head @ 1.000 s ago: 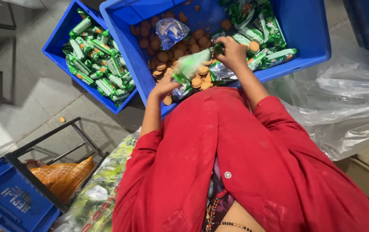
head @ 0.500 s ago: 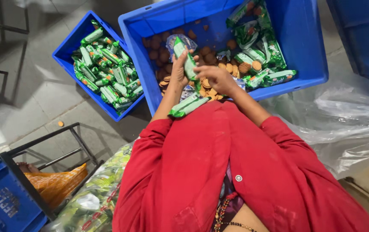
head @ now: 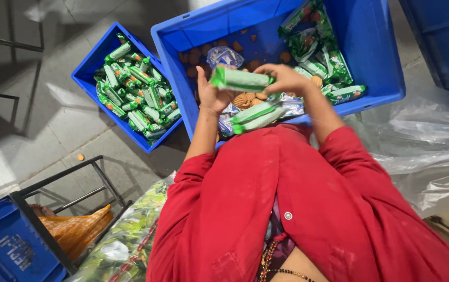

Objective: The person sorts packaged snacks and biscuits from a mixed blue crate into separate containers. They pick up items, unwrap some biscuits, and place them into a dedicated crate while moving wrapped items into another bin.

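Both hands hold one green biscuit packet (head: 241, 80) level above the large blue crate (head: 381, 57). My left hand (head: 211, 94) grips its left end and my right hand (head: 286, 79) grips its right end. Under the hands lie two more green packets (head: 258, 116) and loose round brown biscuits (head: 245, 99) on the crate floor. A crumpled clear wrapper (head: 224, 55) sits further back. Several green packets (head: 321, 52) are piled at the crate's right side. Red sleeves cover both forearms.
A smaller blue crate (head: 86, 73) full of green packets (head: 135, 96) stands on the tiled floor to the left. A clear plastic sheet (head: 428, 141) lies at right. At lower left are a dark metal frame (head: 73, 183), another blue crate (head: 5, 245) and a bag of packets (head: 125, 240).
The hands have lifted from the loose biscuits and brought a green packet up, now held level between both. The view has shifted slightly.
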